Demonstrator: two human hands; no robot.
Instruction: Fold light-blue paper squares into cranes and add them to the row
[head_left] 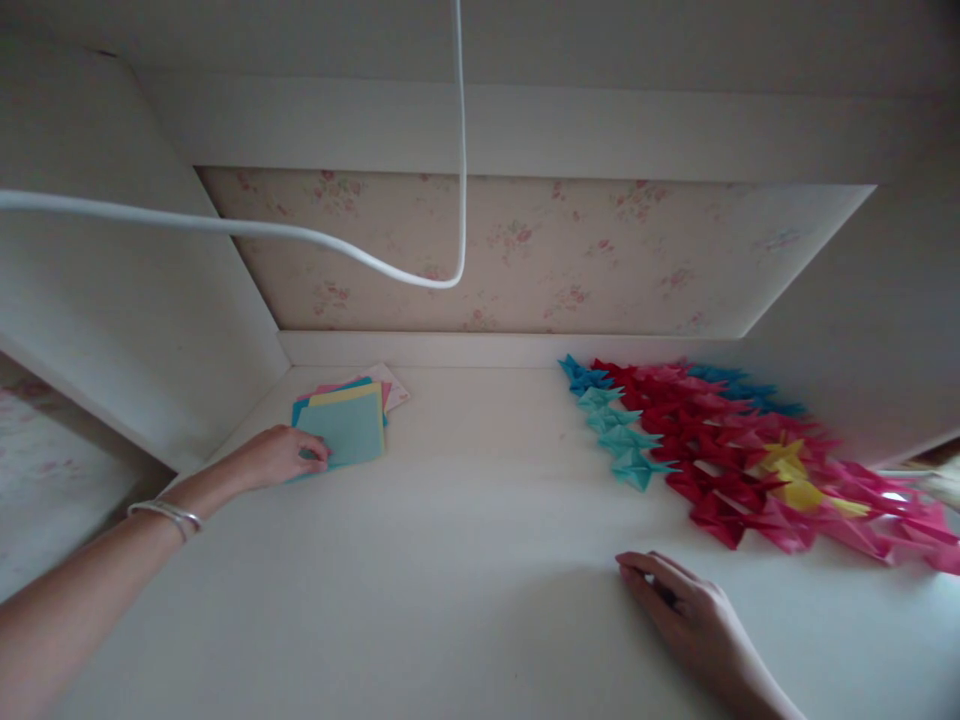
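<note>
My left hand (289, 455), with a silver bangle on its wrist, is at the lower left corner of a stack of square coloured paper. Its fingers are pinched on the pale green sheet (349, 425) on top; how many sheets they hold is hidden. Yellow, blue and pink sheets fan out beneath. On the right, my right hand (686, 605) rests on the white tabletop, thumb and fingertips together, with nothing visible in them. Beyond it lie rows of folded paper cranes (712, 430) in red, pink, blue, turquoise and yellow.
A white cable (300, 232) hangs across the upper left, in front of the floral wall panel (525, 255). White cabinet sides bound the tabletop (450, 560) at left and right. A pale printed paper (395, 385) sticks out behind the stack.
</note>
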